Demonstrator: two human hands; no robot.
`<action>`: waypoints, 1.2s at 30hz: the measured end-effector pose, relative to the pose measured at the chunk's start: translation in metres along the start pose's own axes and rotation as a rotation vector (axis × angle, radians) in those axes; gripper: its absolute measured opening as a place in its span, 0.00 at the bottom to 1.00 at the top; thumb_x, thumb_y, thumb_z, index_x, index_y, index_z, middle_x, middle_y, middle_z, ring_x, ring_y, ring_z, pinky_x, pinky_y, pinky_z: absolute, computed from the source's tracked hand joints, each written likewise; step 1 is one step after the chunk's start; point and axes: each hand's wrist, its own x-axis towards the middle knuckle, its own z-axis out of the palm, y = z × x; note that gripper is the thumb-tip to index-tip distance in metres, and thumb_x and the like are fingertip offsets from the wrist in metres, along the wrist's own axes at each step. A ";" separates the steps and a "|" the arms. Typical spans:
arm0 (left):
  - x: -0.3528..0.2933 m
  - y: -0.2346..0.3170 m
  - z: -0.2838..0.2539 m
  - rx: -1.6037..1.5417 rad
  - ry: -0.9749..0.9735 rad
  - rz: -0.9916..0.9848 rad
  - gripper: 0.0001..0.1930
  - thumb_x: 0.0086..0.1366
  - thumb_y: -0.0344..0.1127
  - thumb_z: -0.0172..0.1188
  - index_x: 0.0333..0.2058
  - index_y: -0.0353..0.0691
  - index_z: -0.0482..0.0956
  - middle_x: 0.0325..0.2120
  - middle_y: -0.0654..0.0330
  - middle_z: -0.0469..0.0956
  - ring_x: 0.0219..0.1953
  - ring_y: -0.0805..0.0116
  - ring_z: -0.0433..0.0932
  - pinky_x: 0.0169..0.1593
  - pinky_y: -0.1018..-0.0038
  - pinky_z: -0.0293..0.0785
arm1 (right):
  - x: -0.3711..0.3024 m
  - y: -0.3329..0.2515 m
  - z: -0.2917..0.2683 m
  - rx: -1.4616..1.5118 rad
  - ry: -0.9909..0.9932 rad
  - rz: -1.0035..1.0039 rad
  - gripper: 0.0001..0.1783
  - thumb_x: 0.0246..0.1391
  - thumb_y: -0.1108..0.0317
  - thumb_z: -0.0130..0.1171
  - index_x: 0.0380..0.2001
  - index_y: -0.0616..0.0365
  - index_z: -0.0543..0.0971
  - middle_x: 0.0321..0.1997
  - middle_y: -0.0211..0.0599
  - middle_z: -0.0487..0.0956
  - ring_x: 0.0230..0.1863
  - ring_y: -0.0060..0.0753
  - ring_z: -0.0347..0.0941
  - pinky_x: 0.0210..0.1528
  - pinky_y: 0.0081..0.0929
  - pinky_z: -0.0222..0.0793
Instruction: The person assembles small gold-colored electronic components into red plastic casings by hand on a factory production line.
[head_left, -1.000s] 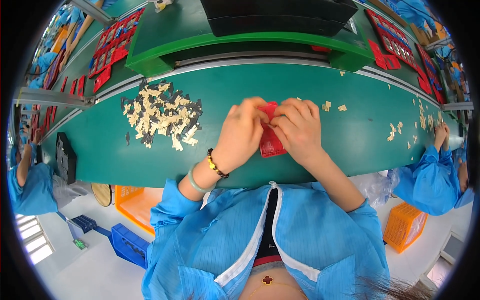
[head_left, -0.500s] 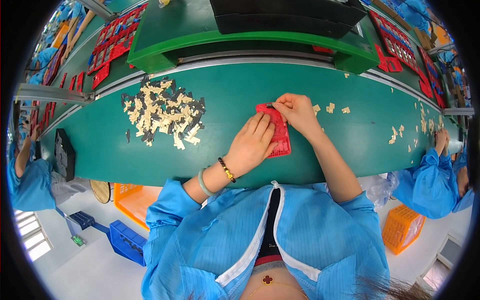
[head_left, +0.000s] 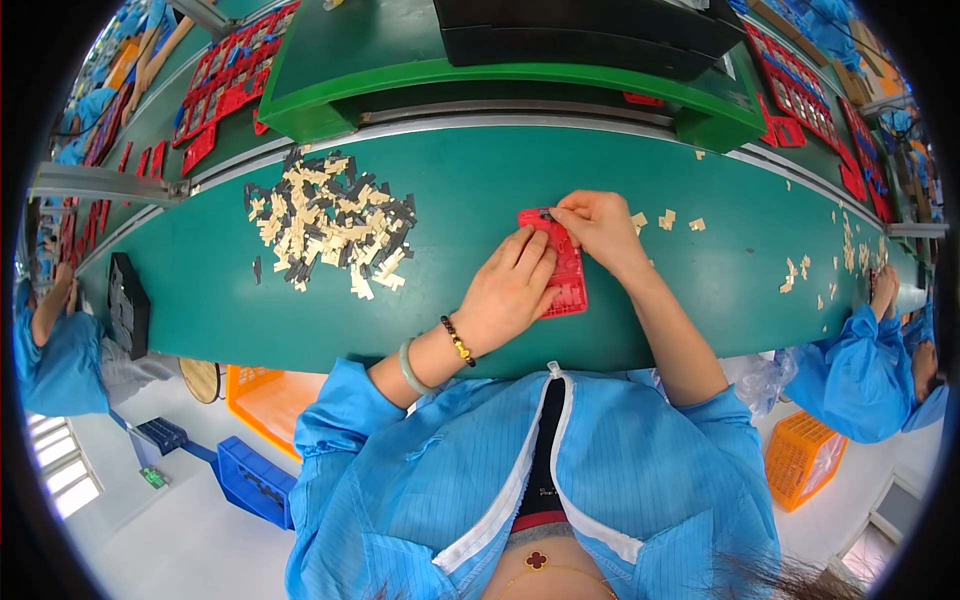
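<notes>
A flat red plastic case [head_left: 568,292] lies on the green tabletop before me, its long side running away from me. My left hand [head_left: 508,285] rests over its left side, fingers across the face and thumb by the near part, gripping it. At the far end of the case a small dark strip [head_left: 545,213] shows. My right hand [head_left: 600,225] is closed in a pinch at that end, thumb and forefinger against the strip's right end. Whatever sits between those fingertips is too small to make out.
Left on the table is a heap of cream and black small pieces [head_left: 330,220]. Several cream scraps [head_left: 668,219] lie right of my right hand. A green shelf [head_left: 520,72] bearing a black box [head_left: 590,35] spans the back. Another person's hand [head_left: 885,285] is at far right.
Both hands keep their hold at the red case, with hardly any movement. The whole view has shifted slightly.
</notes>
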 end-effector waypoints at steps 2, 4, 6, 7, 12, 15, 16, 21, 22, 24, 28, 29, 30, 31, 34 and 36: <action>0.001 0.000 0.000 0.001 0.001 0.002 0.25 0.52 0.38 0.65 0.47 0.31 0.72 0.52 0.47 0.67 0.57 0.49 0.66 0.57 0.62 0.70 | -0.001 -0.002 -0.004 0.080 -0.023 0.055 0.07 0.55 0.72 0.60 0.29 0.67 0.79 0.17 0.28 0.75 0.17 0.13 0.65 0.18 0.15 0.59; 0.001 0.001 -0.001 0.002 0.001 0.005 0.25 0.52 0.38 0.65 0.47 0.31 0.72 0.52 0.47 0.67 0.57 0.49 0.66 0.57 0.62 0.70 | -0.001 0.000 -0.002 0.081 -0.018 0.053 0.07 0.55 0.72 0.60 0.29 0.67 0.79 0.17 0.27 0.75 0.17 0.12 0.65 0.18 0.15 0.59; 0.002 0.001 0.000 0.006 -0.003 -0.002 0.25 0.52 0.38 0.65 0.47 0.31 0.72 0.52 0.47 0.67 0.57 0.49 0.66 0.57 0.62 0.70 | 0.000 0.004 0.000 0.081 -0.011 0.051 0.07 0.56 0.72 0.60 0.29 0.67 0.79 0.17 0.27 0.75 0.17 0.12 0.65 0.18 0.14 0.59; 0.002 0.001 0.000 0.005 -0.003 -0.002 0.25 0.52 0.38 0.65 0.47 0.31 0.72 0.52 0.47 0.67 0.57 0.49 0.66 0.57 0.62 0.70 | 0.001 0.006 0.003 0.056 0.010 0.002 0.06 0.55 0.73 0.60 0.29 0.67 0.78 0.17 0.27 0.75 0.17 0.12 0.65 0.18 0.15 0.59; 0.001 0.000 0.000 0.015 -0.006 -0.007 0.24 0.53 0.38 0.65 0.47 0.31 0.72 0.52 0.47 0.67 0.57 0.50 0.66 0.56 0.62 0.70 | 0.002 0.006 0.004 -0.002 0.031 -0.034 0.08 0.52 0.71 0.61 0.29 0.67 0.80 0.18 0.36 0.79 0.18 0.20 0.71 0.22 0.22 0.67; 0.001 0.002 0.000 0.019 0.000 -0.005 0.24 0.53 0.36 0.65 0.47 0.31 0.71 0.51 0.47 0.68 0.56 0.50 0.66 0.56 0.62 0.70 | 0.000 0.005 0.005 -0.014 0.055 -0.058 0.06 0.55 0.74 0.60 0.28 0.67 0.78 0.17 0.27 0.75 0.17 0.12 0.65 0.18 0.15 0.59; 0.001 0.001 -0.001 0.020 0.000 -0.006 0.24 0.53 0.36 0.65 0.47 0.31 0.71 0.51 0.47 0.68 0.56 0.50 0.66 0.56 0.62 0.70 | -0.001 0.006 0.005 0.019 0.065 -0.044 0.06 0.55 0.74 0.60 0.28 0.67 0.78 0.18 0.27 0.75 0.17 0.12 0.65 0.18 0.15 0.59; 0.015 -0.016 -0.019 -0.248 0.266 -0.232 0.22 0.54 0.33 0.64 0.46 0.32 0.70 0.48 0.47 0.68 0.51 0.48 0.68 0.53 0.62 0.68 | -0.014 -0.007 0.004 0.111 0.050 -0.017 0.06 0.55 0.73 0.60 0.28 0.67 0.78 0.19 0.28 0.76 0.17 0.11 0.65 0.18 0.14 0.59; 0.023 -0.015 -0.025 -0.374 0.274 -0.341 0.15 0.57 0.32 0.62 0.43 0.33 0.74 0.41 0.49 0.73 0.44 0.51 0.72 0.44 0.64 0.71 | -0.018 -0.009 0.004 0.119 0.042 -0.070 0.06 0.56 0.73 0.60 0.29 0.67 0.79 0.19 0.28 0.77 0.18 0.11 0.65 0.19 0.14 0.59; 0.027 -0.027 -0.024 -0.595 0.119 -0.441 0.12 0.58 0.31 0.61 0.40 0.34 0.76 0.35 0.50 0.74 0.40 0.53 0.74 0.41 0.64 0.72 | -0.026 -0.014 0.003 0.127 0.036 -0.126 0.07 0.56 0.72 0.60 0.30 0.67 0.79 0.20 0.28 0.77 0.18 0.10 0.65 0.19 0.14 0.60; 0.033 -0.025 -0.027 -0.629 0.069 -0.407 0.05 0.63 0.29 0.58 0.32 0.33 0.78 0.25 0.55 0.76 0.26 0.61 0.75 0.33 0.72 0.72 | -0.033 -0.017 0.002 -0.265 0.149 -0.392 0.11 0.54 0.69 0.62 0.39 0.64 0.79 0.20 0.30 0.77 0.16 0.18 0.67 0.20 0.18 0.64; 0.034 -0.024 -0.028 -0.533 0.088 -0.342 0.04 0.63 0.29 0.59 0.33 0.34 0.78 0.26 0.54 0.76 0.27 0.60 0.75 0.33 0.71 0.71 | -0.035 -0.017 0.004 -0.419 0.233 -0.543 0.15 0.53 0.68 0.63 0.44 0.62 0.79 0.19 0.30 0.76 0.16 0.21 0.67 0.21 0.21 0.65; 0.035 -0.024 -0.029 -0.535 0.084 -0.339 0.04 0.63 0.29 0.59 0.33 0.34 0.78 0.26 0.54 0.76 0.27 0.60 0.75 0.33 0.71 0.71 | -0.039 -0.019 0.005 -0.420 0.237 -0.539 0.15 0.53 0.68 0.63 0.44 0.62 0.79 0.19 0.30 0.76 0.16 0.21 0.67 0.21 0.21 0.65; 0.035 -0.024 -0.029 -0.477 0.119 -0.321 0.04 0.63 0.29 0.58 0.33 0.34 0.78 0.26 0.53 0.76 0.28 0.59 0.75 0.32 0.70 0.71 | -0.043 -0.029 0.006 -0.526 0.227 -0.443 0.18 0.51 0.65 0.64 0.45 0.58 0.78 0.23 0.31 0.77 0.19 0.29 0.71 0.24 0.25 0.69; 0.035 -0.022 -0.033 -0.401 0.146 -0.307 0.03 0.62 0.29 0.58 0.32 0.36 0.77 0.25 0.54 0.76 0.29 0.56 0.75 0.33 0.66 0.71 | -0.043 -0.038 0.001 -0.557 0.191 -0.307 0.21 0.49 0.61 0.65 0.47 0.53 0.77 0.28 0.33 0.77 0.25 0.37 0.76 0.27 0.29 0.72; 0.034 -0.021 -0.033 -0.382 0.140 -0.314 0.03 0.61 0.30 0.57 0.31 0.37 0.77 0.25 0.55 0.76 0.30 0.55 0.74 0.34 0.63 0.71 | -0.039 -0.037 -0.002 -0.483 0.163 -0.270 0.21 0.50 0.61 0.65 0.47 0.53 0.75 0.30 0.33 0.75 0.28 0.36 0.77 0.28 0.29 0.72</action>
